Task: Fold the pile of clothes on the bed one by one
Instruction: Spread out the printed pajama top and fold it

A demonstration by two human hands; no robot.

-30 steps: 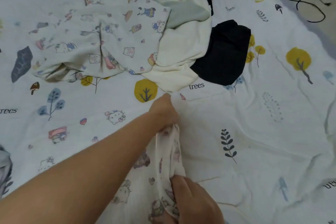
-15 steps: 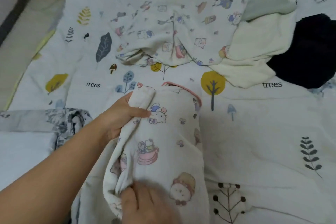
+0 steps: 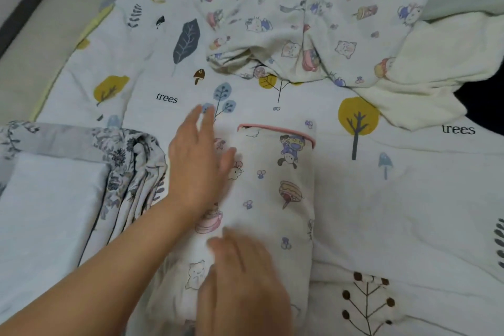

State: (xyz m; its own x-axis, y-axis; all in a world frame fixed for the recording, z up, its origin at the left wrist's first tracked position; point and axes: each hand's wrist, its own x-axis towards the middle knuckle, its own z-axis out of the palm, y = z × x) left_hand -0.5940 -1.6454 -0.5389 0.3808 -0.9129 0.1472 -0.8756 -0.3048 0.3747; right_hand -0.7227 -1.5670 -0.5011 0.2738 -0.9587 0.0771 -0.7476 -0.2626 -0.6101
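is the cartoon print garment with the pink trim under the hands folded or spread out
Folded: the cartoon print garment lies as a narrow doubled strip, pink trim at its far end, with the left hand and right hand flat on it.

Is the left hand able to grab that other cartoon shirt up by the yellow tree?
Probably yes. The left hand lies open on the folded garment, holding nothing, and only bare bedsheet lies between it and the crumpled cartoon shirt.

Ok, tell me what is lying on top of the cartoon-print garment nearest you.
Both hands rest flat on the folded cartoon-print garment: the left hand on its left edge, the right hand on its near end. The fabric beneath them is covered, and so is the bedsheet under the garment.
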